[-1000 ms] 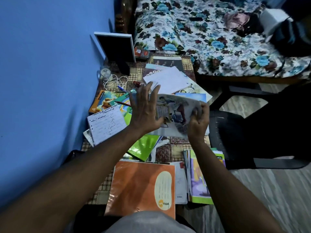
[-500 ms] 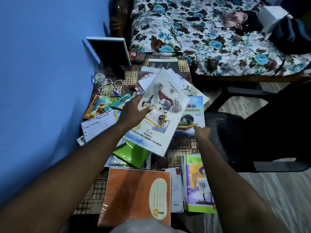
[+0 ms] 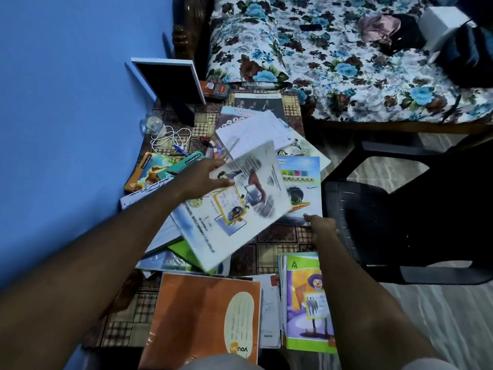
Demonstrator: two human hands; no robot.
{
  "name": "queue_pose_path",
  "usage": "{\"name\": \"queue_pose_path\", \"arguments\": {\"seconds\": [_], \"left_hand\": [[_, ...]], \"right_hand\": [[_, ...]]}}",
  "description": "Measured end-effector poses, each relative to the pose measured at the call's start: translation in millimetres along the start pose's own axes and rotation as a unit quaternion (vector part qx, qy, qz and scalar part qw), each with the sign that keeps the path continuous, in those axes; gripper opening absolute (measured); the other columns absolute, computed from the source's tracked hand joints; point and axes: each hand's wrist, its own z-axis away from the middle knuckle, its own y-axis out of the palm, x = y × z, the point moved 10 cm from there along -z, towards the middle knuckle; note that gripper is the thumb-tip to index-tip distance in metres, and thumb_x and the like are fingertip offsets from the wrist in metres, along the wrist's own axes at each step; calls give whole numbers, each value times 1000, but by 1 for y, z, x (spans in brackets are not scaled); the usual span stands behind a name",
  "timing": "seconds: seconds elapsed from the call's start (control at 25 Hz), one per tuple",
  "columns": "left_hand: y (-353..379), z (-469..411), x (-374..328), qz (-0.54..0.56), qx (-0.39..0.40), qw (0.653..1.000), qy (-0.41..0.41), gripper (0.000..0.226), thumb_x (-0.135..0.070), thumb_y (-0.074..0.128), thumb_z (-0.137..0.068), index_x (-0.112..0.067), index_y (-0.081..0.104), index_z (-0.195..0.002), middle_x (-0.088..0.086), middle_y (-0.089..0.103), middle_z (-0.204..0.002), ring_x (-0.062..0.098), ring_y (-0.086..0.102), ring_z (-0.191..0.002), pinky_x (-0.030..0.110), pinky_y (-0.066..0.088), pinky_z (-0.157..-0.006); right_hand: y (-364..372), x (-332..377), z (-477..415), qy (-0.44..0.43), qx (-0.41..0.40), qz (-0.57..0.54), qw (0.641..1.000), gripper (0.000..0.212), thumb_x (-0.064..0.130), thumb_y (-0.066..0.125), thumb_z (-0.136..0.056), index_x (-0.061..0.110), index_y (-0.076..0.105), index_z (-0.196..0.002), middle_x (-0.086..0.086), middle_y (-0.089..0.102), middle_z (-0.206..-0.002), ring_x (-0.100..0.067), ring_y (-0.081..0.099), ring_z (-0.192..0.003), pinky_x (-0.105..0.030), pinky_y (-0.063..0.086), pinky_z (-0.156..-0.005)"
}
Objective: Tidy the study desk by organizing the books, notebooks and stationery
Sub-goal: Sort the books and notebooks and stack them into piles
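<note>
Cluttered desk (image 3: 269,252): left fingers (image 3: 213,164) pinch workbook (image 3: 240,209); right fingers (image 3: 310,219) (grip unclear) meet blue book (image 3: 301,182).

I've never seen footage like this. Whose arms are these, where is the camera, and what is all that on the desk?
There is no machine: a person wears one camera on the head, looking down at their own hands. The left hand holds a pale picture book tilted above the desk. The right hand reaches the near edge of the blue book; whether it grips is unclear. On the desk lie an orange notebook, a clown-cover stack, pens and a white cable.
</note>
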Motion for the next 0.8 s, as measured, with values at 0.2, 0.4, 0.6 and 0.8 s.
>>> {"name": "queue_pose_path", "arguments": {"seconds": [0.2, 0.4, 0.6, 0.8], "left_hand": [[22, -10, -66, -385, 104, 907, 139, 45, -51, 48, -95, -34, 48, -136, 4, 63, -127, 24, 59, -112, 30, 43, -79], [62, -20, -80, -500, 221, 818, 180, 33, -39, 51, -97, -35, 53, -130, -2, 67, -117, 23, 60, -106, 29, 39, -79], [106, -17, -89, -632, 262, 709, 172, 25, -29, 52, -97, -32, 58, -122, -3, 63, -121, 25, 44, -126, 61, 20, -110], [139, -7, -70, -655, 227, 689, 210, 34, -28, 42, -101, -32, 53, -133, 1, 55, -134, 34, 23, -142, 74, 1, -108]], "right_hand": [[-1, 47, 78, -84, 100, -99, 987, 25, -1, 69, -82, 2, 54, -101, -22, 62, -105, -33, 63, -78, -36, 56, -45], [-51, 102, 137, -294, -56, -3, 954, 34, 13, 46, -95, 14, 50, -129, -18, 62, -116, -36, 62, -95, -46, 56, -74], [-96, 144, 217, -465, -197, 53, 862, 30, 11, 42, -99, 12, 55, -127, -15, 64, -111, -36, 60, -96, -37, 44, -71], [-125, 152, 249, -519, -234, -16, 822, 30, 10, 43, -99, 8, 58, -125, -14, 65, -112, -28, 61, -95, -25, 38, -68]]}}
